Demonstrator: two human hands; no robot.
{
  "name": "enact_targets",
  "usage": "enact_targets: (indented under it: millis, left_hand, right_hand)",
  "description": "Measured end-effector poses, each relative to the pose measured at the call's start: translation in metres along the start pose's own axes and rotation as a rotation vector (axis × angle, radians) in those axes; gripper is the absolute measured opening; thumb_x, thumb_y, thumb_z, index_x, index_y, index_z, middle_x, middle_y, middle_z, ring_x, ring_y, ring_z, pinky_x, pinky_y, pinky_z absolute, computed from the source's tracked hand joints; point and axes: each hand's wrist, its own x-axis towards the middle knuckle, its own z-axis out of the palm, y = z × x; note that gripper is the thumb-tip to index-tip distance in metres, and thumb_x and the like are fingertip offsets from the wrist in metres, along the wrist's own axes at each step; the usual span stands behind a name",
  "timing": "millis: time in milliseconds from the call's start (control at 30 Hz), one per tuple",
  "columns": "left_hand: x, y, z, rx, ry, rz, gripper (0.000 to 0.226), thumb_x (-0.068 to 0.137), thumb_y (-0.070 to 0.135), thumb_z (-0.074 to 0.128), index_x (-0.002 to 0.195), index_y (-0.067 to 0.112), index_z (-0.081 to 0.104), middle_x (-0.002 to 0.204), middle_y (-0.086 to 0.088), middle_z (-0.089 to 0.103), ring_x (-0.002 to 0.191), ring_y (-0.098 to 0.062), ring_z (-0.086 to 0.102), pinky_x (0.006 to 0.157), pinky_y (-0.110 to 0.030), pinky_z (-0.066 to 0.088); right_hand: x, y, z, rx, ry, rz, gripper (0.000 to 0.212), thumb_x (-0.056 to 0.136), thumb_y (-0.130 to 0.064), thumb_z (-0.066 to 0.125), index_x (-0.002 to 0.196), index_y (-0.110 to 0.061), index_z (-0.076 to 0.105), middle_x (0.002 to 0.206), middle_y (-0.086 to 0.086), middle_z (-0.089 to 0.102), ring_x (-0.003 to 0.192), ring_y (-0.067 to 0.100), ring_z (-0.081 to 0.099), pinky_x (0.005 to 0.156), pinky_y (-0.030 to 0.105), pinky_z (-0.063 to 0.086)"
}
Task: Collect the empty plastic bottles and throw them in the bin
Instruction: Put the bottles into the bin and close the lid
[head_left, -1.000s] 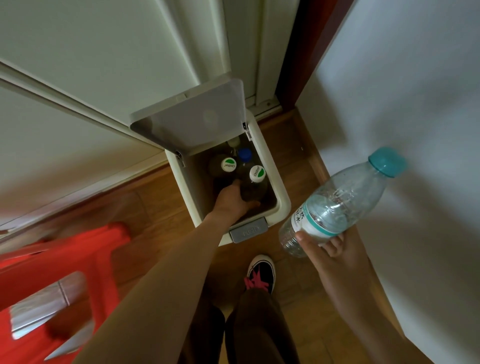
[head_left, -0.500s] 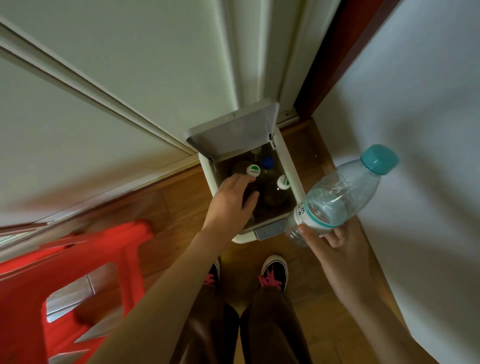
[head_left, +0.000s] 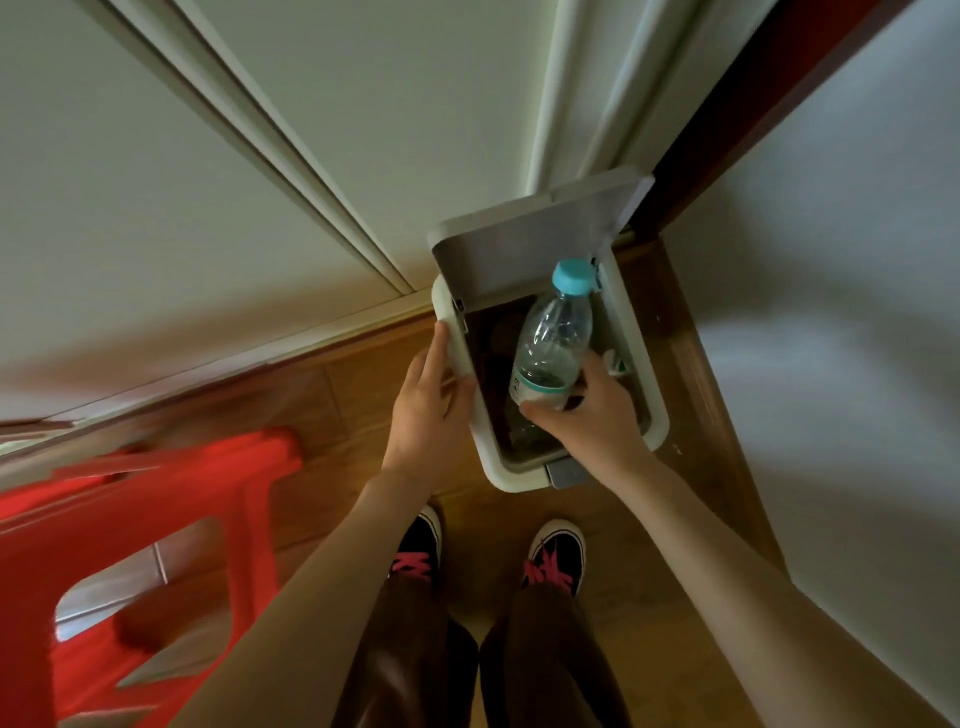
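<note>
**Inspector:** Report the fingers first.

**Operator:** My right hand (head_left: 592, 415) has its fingers wrapped tight around the lower body of the bottle (head_left: 553, 343), cap pointing away, held over the mouth of the bin (head_left: 657, 415). My left hand (head_left: 428, 410) lies flat, fingers together, pressed against the bin's left rim; I judge that it steadies the bin.

**Inspector:** Clearance?

**Operator:** The lid (head_left: 524, 249) stands raised at the back. The dark interior already holds some contents, too dim to identify, so room looks limited. A wall closes the right side and a red stool (head_left: 156, 519) stands well apart on the left.
</note>
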Motion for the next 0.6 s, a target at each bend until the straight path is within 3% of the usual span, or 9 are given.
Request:
enact_targets:
  millis: [167,233,400,600]
  left_hand:
    - [0.003,-0.004,0.000,0.003,0.018,0.040,0.066,0.096,0.022,0.054,0.153,0.023,0.021,0.119,0.010,0.047,0.104,-0.013,0.059,0.089,-0.030,0.055]
    - [0.003,-0.005,0.000,-0.007,0.019,0.041,0.067,0.095,0.021,0.055,0.153,0.023,0.021,0.118,0.011,0.047,0.104,-0.012,0.060,0.088,-0.027,0.054]
    - [0.004,-0.006,0.000,-0.037,0.027,0.051,0.067,0.094,0.017,0.057,0.152,0.019,0.024,0.119,0.008,0.050,0.106,-0.013,0.061,0.083,-0.013,0.049]
    - [0.003,-0.004,0.001,-0.087,0.046,0.012,0.068,0.092,0.015,0.059,0.151,0.022,0.027,0.125,0.001,0.054,0.108,-0.016,0.062,0.090,-0.032,0.057]
  right_hand:
    - [0.022,-0.003,0.019,-0.104,-0.072,0.053,0.060,0.075,-0.031,0.078,0.126,-0.018,0.049,0.103,-0.014,0.060,0.091,0.000,0.055,0.083,0.017,0.044]
    - [0.026,-0.003,0.025,-0.133,-0.082,0.071,0.056,0.078,-0.028,0.076,0.125,-0.015,0.049,0.099,-0.011,0.060,0.087,0.002,0.056,0.077,0.016,0.044]
    - [0.035,0.004,0.032,-0.300,-0.108,0.126,0.052,0.081,-0.028,0.072,0.123,-0.010,0.047,0.097,-0.005,0.059,0.089,0.014,0.059,0.078,0.027,0.046]
    - [0.048,0.017,0.035,-0.431,-0.174,0.201,0.051,0.078,-0.024,0.074,0.121,-0.011,0.050,0.095,-0.004,0.056,0.095,0.018,0.061,0.079,0.029,0.046]
